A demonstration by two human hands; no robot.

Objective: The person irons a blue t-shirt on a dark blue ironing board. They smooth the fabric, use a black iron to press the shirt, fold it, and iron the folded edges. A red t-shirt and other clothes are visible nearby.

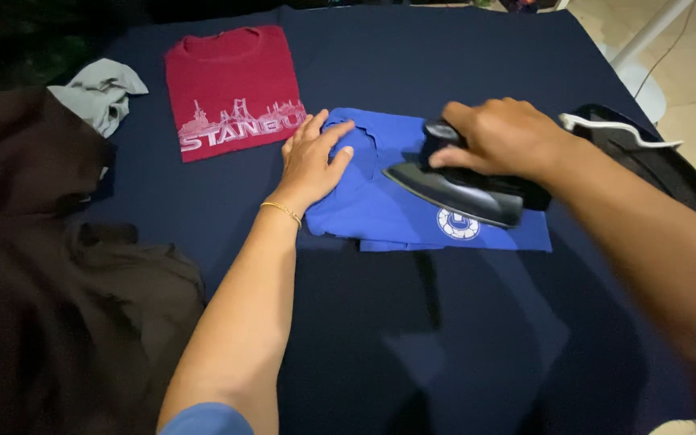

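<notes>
Pressing flat on the cloth, the left hand (pixel 314 161) lay with fingers spread across the upper left corner of a folded bright blue cotton shirt (pixel 380 205), apparently to keep the fabric taut and still. A thin gold bracelet (pixel 282 211) circled that wrist. The right hand (pixel 503 135) was curled tight around the handle of a black clothes iron (pixel 461 187), whose pointed soleplate rested on the middle of the blue shirt, its tip aimed toward the left hand; the grip from above let the arm bear down on the iron. A round white emblem (pixel 457 224) showed on the shirt just below the iron's edge.

The blue shirt sat near the middle of a tabletop covered in dark navy cloth (pixel 461 64), which gave a padded, smooth bed for the pressing. Farther away on the left, well apart from the hands, a folded red shirt with a white skyline print (pixel 231 84) lay squared off, looking finished. Beside it, at the tabletop's left edge, a crumpled pale grey garment (pixel 102 93) sat unfolded, and a heap of dark brown cloth (pixel 50 266) filled the near left. A white cord (pixel 618 133) trailed over a dark object behind the right forearm.
</notes>
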